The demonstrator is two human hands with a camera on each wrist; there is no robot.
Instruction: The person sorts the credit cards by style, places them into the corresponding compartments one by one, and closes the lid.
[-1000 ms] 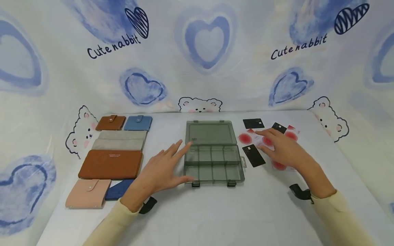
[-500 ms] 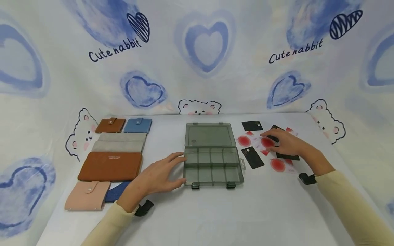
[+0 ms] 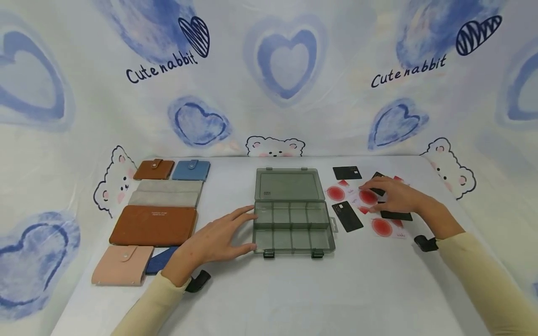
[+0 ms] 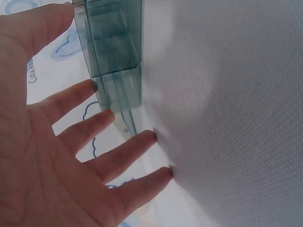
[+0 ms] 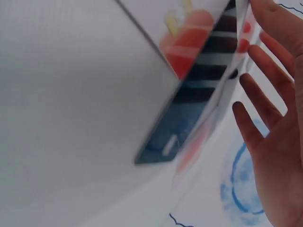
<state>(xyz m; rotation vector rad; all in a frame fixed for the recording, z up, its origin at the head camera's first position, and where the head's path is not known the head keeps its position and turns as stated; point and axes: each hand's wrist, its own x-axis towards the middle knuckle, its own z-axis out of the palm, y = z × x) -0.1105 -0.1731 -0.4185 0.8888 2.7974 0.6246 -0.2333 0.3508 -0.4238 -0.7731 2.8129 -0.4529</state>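
My left hand [image 3: 214,240] has its fingers spread and its fingertips right at the left side of a green clear plastic compartment box [image 3: 292,254]. The box lies with its lid [image 3: 287,184] folded back and its compartments uncovered; in the left wrist view the box wall [image 4: 113,38] stands beside the thumb and fingertips. Low over the cards hovers my right hand [image 3: 399,193], thumb and index finger apart on either side of a white card with red circles [image 3: 367,198]. Below the palm lies a black card [image 3: 397,216]; another black card [image 3: 380,176] is partly hidden by the fingers.
Two more black cards [image 3: 347,216] [image 3: 347,172] lie right of the box, among white cards with red circles [image 3: 381,227]. At left lie a brown wallet [image 3: 153,226], a grey one [image 3: 166,192], a pink one [image 3: 122,266], a blue one [image 3: 191,170] and a small brown one [image 3: 153,169].
My left hand has moved down from over the box to its left side. My right hand has shifted right over the cards, uncovering a black card under the palm.
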